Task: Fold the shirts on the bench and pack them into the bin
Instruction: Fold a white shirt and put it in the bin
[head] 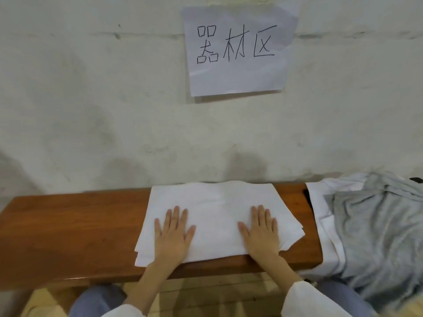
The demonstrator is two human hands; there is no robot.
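Note:
A white shirt [217, 202], folded into a flat rectangle, lies in the middle of the brown wooden bench [68, 225]. My left hand [172, 234] lies flat on its near left part, fingers straight and spread. My right hand [261, 232] presses flat on its near right part in the same way. At the bench's right end sits a loose heap with a grey shirt [375, 225] on top of a white shirt [325, 202]; the heap hangs over the bench's end and front edge. No bin is in view.
A whitish wall [114, 99] rises directly behind the bench, with a paper sign [238, 51] taped on it. The bench's left half shows bare wood. My knees in blue trousers [96, 303] are below the front edge, over a tiled floor [217, 294].

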